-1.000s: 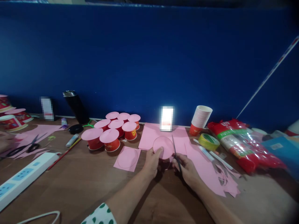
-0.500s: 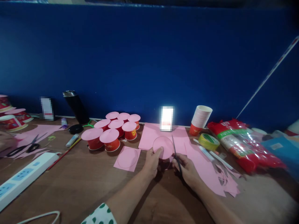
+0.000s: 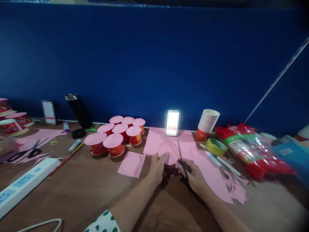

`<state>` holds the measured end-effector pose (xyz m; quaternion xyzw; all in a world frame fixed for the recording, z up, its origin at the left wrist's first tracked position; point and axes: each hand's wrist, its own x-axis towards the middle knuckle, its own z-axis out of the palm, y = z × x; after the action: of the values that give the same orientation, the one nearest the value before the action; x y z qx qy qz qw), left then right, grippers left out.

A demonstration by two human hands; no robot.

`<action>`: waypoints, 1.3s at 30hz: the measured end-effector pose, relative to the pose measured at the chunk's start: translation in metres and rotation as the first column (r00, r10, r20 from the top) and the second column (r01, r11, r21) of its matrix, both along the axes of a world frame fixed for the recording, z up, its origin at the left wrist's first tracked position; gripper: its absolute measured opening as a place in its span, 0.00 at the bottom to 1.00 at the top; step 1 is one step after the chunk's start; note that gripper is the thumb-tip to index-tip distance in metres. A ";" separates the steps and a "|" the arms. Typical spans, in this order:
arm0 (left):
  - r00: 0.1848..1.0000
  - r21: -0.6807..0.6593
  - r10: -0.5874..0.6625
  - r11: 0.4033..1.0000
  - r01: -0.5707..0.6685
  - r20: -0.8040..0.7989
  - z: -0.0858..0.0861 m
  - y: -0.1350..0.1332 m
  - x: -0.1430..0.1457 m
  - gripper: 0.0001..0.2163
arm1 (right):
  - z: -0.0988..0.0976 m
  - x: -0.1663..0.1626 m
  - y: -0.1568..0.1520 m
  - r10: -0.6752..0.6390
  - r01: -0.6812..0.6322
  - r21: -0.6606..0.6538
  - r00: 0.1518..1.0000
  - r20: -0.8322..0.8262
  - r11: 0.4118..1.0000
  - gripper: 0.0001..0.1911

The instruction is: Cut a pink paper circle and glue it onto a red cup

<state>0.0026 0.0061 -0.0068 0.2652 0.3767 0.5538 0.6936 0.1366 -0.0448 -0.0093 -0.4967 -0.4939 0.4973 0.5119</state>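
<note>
My left hand (image 3: 157,167) pinches a pink paper circle (image 3: 168,152), held upright above the wooden table (image 3: 84,190). My right hand (image 3: 193,176) grips black scissors (image 3: 182,161), their blades pointing up along the circle's right edge. Under both hands lie pink paper sheets (image 3: 154,138). A pink square with a drawn circle (image 3: 131,164) lies just left of my left hand.
Several upturned red cups topped with pink circles (image 3: 116,137) stand to the left. A cup stack (image 3: 207,124), yellow-green tape roll (image 3: 215,146), pens (image 3: 213,158), red packet (image 3: 251,148) and paper scraps (image 3: 235,188) are on the right. A power strip (image 3: 21,185), second scissors (image 3: 23,153) and black flask (image 3: 78,111) are at left; another person's hand (image 3: 6,146) shows there.
My hands, the circle and the scissors have barely moved. The other person's hand at the far left edge has shifted slightly.
</note>
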 end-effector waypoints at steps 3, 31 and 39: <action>1.000 -0.015 0.007 1.000 -0.007 -0.006 0.000 0.000 0.000 0.18 | -0.001 0.001 0.001 -0.002 0.002 -0.003 1.000 0.008 1.000 0.25; 1.000 -0.025 0.016 1.000 -0.016 -0.014 0.003 -0.001 0.000 0.18 | 0.002 -0.001 0.001 0.003 -0.003 0.001 1.000 -0.015 1.000 0.24; 1.000 -0.022 0.003 1.000 -0.003 -0.002 0.002 -0.001 0.001 0.18 | 0.003 0.000 0.000 0.009 -0.009 0.014 1.000 0.017 1.000 0.24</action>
<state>0.0031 0.0050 -0.0048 0.2574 0.3840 0.5504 0.6952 0.1367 -0.0448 -0.0066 -0.4951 -0.5037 0.4920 0.5089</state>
